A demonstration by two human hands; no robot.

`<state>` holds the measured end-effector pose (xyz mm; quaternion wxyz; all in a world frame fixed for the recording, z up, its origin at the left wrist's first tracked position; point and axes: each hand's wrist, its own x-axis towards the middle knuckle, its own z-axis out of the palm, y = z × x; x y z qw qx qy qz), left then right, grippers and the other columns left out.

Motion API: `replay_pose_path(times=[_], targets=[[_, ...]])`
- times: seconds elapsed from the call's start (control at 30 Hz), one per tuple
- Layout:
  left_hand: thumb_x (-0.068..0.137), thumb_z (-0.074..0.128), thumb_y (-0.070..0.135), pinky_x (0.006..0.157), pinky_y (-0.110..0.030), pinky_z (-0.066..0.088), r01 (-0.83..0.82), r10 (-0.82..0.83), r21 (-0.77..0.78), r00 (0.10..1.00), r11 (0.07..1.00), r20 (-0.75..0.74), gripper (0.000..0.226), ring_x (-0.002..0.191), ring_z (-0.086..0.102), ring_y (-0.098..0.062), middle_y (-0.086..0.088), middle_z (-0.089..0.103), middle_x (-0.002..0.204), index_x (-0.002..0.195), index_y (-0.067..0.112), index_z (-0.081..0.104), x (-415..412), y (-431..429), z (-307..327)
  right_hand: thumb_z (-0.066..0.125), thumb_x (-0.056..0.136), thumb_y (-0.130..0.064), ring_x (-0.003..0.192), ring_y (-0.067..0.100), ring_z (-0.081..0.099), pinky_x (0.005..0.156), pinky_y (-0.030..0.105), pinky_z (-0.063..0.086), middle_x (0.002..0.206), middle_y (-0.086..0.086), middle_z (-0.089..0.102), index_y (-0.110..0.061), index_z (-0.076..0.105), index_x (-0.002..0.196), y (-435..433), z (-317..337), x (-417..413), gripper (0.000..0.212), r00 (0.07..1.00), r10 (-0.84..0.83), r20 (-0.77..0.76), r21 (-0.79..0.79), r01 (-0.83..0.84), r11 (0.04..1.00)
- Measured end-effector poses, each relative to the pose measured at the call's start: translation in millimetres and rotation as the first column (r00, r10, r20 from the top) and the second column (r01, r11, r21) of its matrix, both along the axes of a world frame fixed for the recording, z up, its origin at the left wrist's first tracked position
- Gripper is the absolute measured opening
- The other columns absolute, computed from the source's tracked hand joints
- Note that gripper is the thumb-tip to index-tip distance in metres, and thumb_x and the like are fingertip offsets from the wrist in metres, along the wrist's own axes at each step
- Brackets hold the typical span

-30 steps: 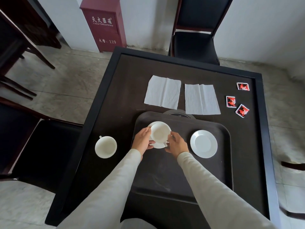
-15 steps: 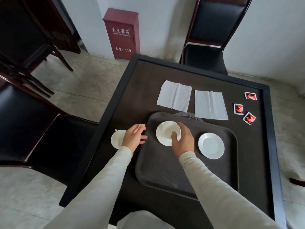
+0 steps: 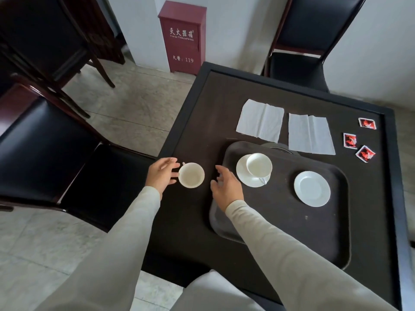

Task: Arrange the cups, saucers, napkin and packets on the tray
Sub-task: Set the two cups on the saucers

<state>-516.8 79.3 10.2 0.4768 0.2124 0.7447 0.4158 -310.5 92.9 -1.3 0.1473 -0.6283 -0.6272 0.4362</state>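
A dark tray [image 3: 280, 232] lies on the black table. On its far left a white cup [image 3: 259, 164] sits on a saucer [image 3: 244, 179]. A bare saucer [image 3: 312, 189] lies on the tray's right half. A second white cup [image 3: 191, 175] stands on the table left of the tray. My left hand [image 3: 161, 173] is at that cup's left side, its fingers relaxed and touching the rim. My right hand [image 3: 225, 187] hovers with spread fingers between the cup and the tray's left edge. Two white napkins [image 3: 260, 120] [image 3: 310, 133] and three red packets [image 3: 350, 140] lie beyond the tray.
A black chair [image 3: 56, 140] stands close to the table's left edge, another chair [image 3: 301, 63] at the far side. A red fire-extinguisher box [image 3: 182, 37] stands against the wall. The table has a raised rim [image 3: 186, 104].
Both hands let go of the cup on the saucer and moved left. My left hand has reached the loose cup; my right hand has left the tray. The view swung left.
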Motion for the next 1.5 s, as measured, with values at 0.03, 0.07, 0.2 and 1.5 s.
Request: replay_pose_path(times=[0.03,0.07,0.2,1.5], targets=[[0.102,0.06,0.03,0.078,-0.033,0.058,0.002,-0.002,-0.005,1.0,1.0,-0.013,0.024,0.098,0.073,-0.017,0.004,0.075,0.112,0.123,0.022,0.068,-4.0,-0.6,-2.7,0.063,0.096,-0.021,0.12,0.017,0.061,0.102,0.028,0.045,0.138,0.005,0.057,-0.025,0.045,0.146,-1.9,-2.4,-5.7,0.054,1.0,0.012,0.019,-0.012,-0.012,1.0],[0.102,0.06,0.03,0.078,-0.033,0.058,0.004,-0.004,-0.011,1.0,1.0,-0.025,0.025,0.1,0.071,-0.016,0.004,0.074,0.114,0.124,0.022,0.067,-7.9,-1.0,-5.6,0.065,0.095,-0.022,0.12,0.016,0.061,0.102,0.029,0.045,0.141,0.005,0.055,-0.026,0.043,0.148,-3.6,-4.6,-11.3,0.057,0.999,0.026,0.037,-0.025,-0.025,0.999],[0.102,0.06,0.027,0.08,-0.032,0.058,0.03,-0.031,-0.041,0.999,0.999,-0.034,0.027,0.107,0.067,-0.017,0.002,0.069,0.122,0.128,0.022,0.066,-18.4,3.9,-18.3,0.072,0.089,-0.025,0.123,0.02,0.06,0.107,0.04,0.049,0.148,0.002,0.048,-0.031,0.031,0.154,-11.0,-11.2,-31.2,0.077,0.994,0.083,0.071,-0.075,-0.077,0.994],[0.1,0.063,0.035,0.062,-0.02,0.052,0.213,-0.207,-0.149,0.977,0.965,0.057,0.027,0.091,0.059,-0.002,0.015,0.062,0.108,0.127,0.033,0.066,7.2,28.4,-53.4,0.089,0.065,-0.027,0.119,0.024,0.058,0.094,0.033,0.05,0.128,-0.003,0.058,-0.026,0.037,0.144,-1.3,-31.7,-44.0,0.094,0.997,-0.066,-0.033,-0.215,0.058,0.975]])
